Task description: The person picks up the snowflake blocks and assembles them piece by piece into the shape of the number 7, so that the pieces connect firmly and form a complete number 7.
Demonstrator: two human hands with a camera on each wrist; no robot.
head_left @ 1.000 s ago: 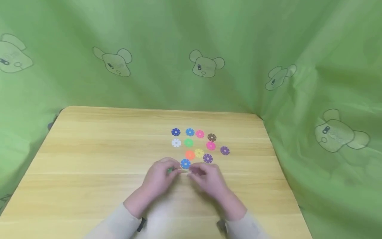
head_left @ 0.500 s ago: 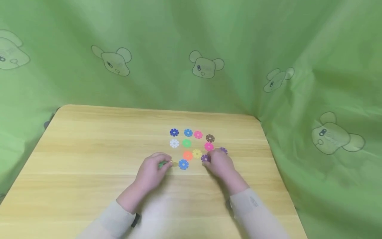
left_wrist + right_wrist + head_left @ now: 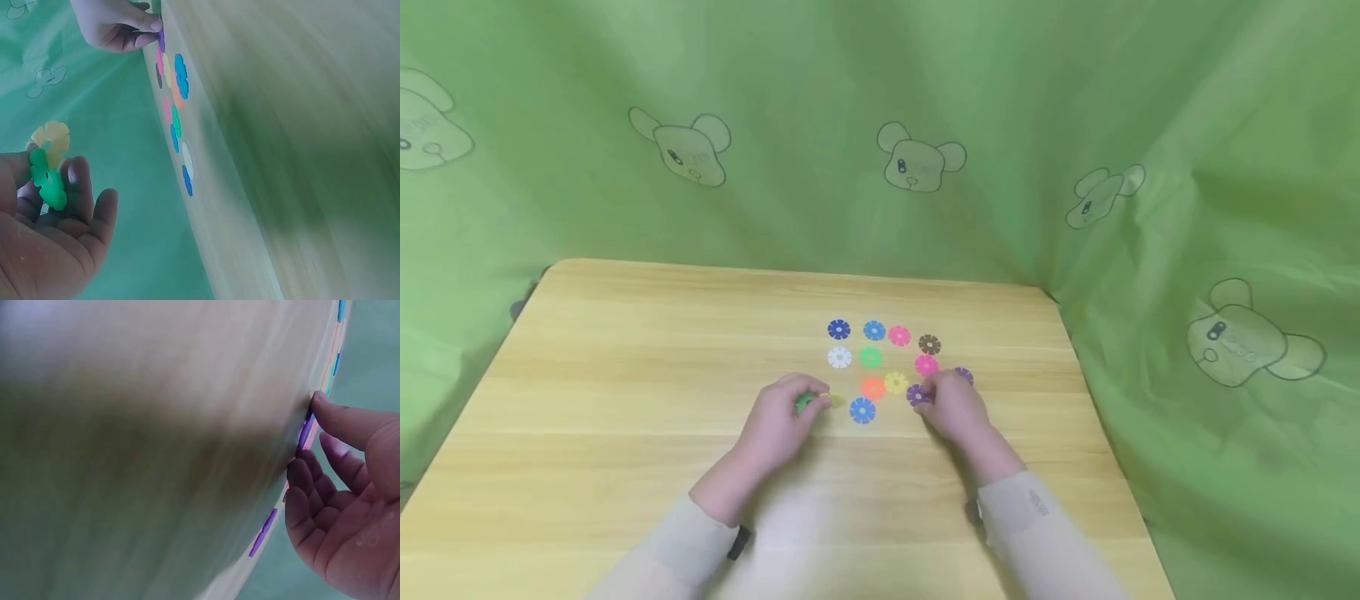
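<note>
We've got our hands apart over the table (image 3: 625, 467). L hand (image 3: 777, 419) is off the surface, pinching a green disc (image 3: 54, 189) & yellow disc (image 3: 57, 132) near where they meet; they look slotted together, tho we can't see the joint clearly. Holding there prob. steadies the joint & leaves the yellow's outer rim free. Pair's long axis runs approx L–R, green on the palm side, yellow end pointing R toward the blue disc (image 3: 857, 406), near but not touching. R hand (image 3: 958, 410) has thumb & fingertips on the rim of the purple disc (image 3: 913, 391), prob. b/c a thin pc is easiest to take by its edge; can't tell if it's lifted at all. It's round, so no real long axis; face looks up, more or less flat. 2nd purple disc (image 3: 966, 374) is R & far of it, partly hidden by that hand. Loose ones, e.g. white disc (image 3: 834, 353) on the far L, lie flat & spread out, prob. so each is easy to spot & pick.
</note>
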